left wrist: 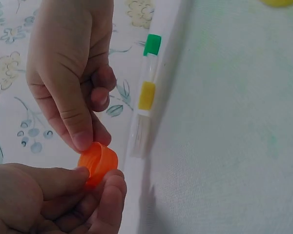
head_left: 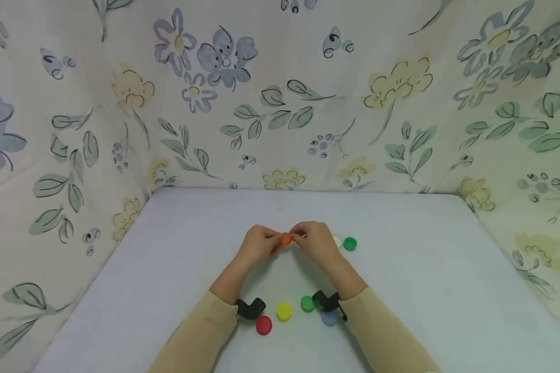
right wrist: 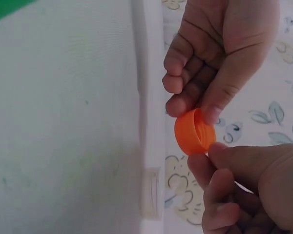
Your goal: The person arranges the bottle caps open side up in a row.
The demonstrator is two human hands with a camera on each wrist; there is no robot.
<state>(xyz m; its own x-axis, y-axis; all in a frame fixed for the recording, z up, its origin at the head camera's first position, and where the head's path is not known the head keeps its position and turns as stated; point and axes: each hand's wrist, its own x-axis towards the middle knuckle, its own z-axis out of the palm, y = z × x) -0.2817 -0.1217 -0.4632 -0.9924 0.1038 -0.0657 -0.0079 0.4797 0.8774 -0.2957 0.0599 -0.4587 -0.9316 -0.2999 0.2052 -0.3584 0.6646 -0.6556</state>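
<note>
An orange screw cap (head_left: pixel 285 239) is held up over the far part of the white table, between both hands. My left hand (head_left: pixel 257 242) pinches it from the left with thumb and fingers. From the right, my right hand (head_left: pixel 315 241) pinches its rim. The right wrist view shows the orange cap (right wrist: pixel 193 132) tilted, part of its hollow inside facing the camera. Beyond the right hand lie a white cap (head_left: pixel 338 242) and a green cap (head_left: pixel 350 243). The left wrist view adds a yellow cap (left wrist: pixel 147 95) in that row, which the right hand hides in the head view.
Nearer the body lie a red cap (head_left: pixel 263 325), a yellow cap (head_left: pixel 283 312), a green cap (head_left: pixel 307 304) and a blue cap (head_left: pixel 330 317), the blue one partly behind the right wrist's black camera (head_left: pixel 326 300). A floral curtain (head_left: pixel 280 103) hangs behind the table (head_left: pixel 121 290).
</note>
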